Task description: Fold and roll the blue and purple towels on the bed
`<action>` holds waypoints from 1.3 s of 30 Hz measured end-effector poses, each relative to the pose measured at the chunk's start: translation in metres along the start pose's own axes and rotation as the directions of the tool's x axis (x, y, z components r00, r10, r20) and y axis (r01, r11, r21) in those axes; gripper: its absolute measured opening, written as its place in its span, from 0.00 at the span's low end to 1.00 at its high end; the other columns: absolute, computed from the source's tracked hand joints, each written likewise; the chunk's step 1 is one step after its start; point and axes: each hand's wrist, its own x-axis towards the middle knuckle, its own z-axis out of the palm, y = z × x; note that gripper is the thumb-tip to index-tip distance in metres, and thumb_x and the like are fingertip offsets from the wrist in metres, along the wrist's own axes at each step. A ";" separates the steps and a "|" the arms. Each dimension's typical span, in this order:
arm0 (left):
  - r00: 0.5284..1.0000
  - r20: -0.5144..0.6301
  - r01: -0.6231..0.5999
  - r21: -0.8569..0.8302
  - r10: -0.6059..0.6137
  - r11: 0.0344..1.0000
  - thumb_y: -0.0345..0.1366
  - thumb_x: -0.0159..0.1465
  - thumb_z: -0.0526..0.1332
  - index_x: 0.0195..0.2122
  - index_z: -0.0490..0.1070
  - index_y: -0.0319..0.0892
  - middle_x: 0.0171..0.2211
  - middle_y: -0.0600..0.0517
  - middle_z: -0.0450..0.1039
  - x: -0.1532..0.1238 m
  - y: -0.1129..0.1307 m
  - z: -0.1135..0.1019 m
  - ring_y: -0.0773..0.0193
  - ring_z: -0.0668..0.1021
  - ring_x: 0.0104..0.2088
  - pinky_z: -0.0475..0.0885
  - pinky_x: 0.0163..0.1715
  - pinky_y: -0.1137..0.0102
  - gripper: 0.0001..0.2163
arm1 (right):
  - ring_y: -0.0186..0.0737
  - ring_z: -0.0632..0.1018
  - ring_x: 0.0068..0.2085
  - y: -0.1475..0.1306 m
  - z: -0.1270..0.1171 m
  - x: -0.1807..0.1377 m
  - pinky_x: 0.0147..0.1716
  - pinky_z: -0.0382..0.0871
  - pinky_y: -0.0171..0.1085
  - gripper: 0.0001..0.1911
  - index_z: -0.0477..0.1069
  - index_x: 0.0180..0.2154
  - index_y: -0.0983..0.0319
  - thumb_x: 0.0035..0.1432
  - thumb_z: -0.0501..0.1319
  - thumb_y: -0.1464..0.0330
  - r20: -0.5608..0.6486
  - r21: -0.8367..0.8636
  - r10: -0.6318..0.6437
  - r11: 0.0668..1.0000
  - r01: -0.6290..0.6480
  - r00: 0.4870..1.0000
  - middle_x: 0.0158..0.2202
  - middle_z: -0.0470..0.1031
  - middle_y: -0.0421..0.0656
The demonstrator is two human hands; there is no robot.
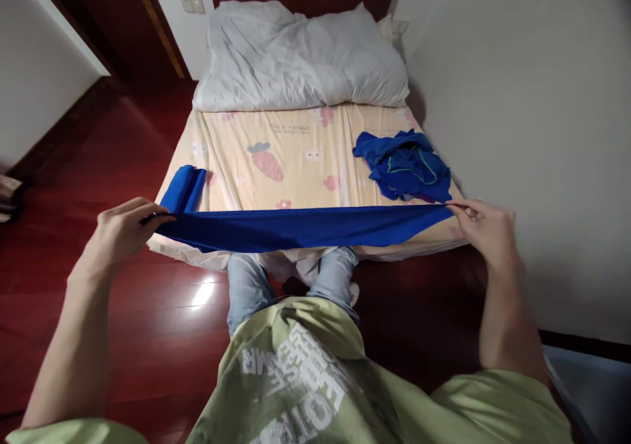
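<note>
I hold a blue cloth (300, 226) stretched flat and level between both hands, above the foot of the bed (296, 148). My left hand (123, 228) is closed, pinching the cloth's left end. My right hand (486, 224) is closed on its right end. A folded blue piece (185, 188) lies on the bed's left edge, just beyond my left hand. A crumpled blue garment with green trim (407, 165) lies on the bed's right side, just beyond my right hand.
A white duvet (300, 56) is heaped at the head of the bed. A white wall (532, 102) runs along the bed's right side. Red wooden floor (98, 168) stretches to the left. My legs stand against the bed's foot.
</note>
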 end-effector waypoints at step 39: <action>0.871 0.341 0.383 -0.023 -0.353 0.923 0.50 0.58 0.66 0.39 0.83 0.45 0.24 0.55 0.80 0.030 -0.036 -0.029 0.62 0.82 0.25 0.76 0.24 0.73 0.16 | 0.44 0.84 0.32 0.023 -0.035 -0.005 0.36 0.79 0.40 0.07 0.80 0.36 0.59 0.58 0.70 0.63 0.151 0.162 0.251 0.948 -0.275 0.956 0.29 0.82 0.46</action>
